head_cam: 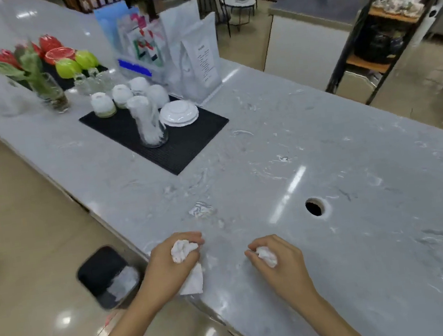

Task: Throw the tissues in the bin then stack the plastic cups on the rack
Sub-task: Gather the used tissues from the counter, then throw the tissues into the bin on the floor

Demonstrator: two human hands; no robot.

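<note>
My left hand point(168, 262) is closed around a crumpled white tissue point(182, 250) at the near edge of the marble counter point(357, 178); a flat part of the tissue hangs below the hand. My right hand point(278, 256) grips a second crumpled tissue point(266, 256) just above the counter. A black bin point(98, 268) stands on the floor left of the counter, with white paper inside it. Farther back, a stack of clear plastic cups point(148, 121) stands on a black mat point(184, 147).
White ceramic cups point(120, 96) and a stack of saucers point(178, 113) share the mat. Behind them are white bags point(201, 66), a brochure holder and a vase with flowers point(48, 89). A round hole point(314, 207) is cut in the counter to the right.
</note>
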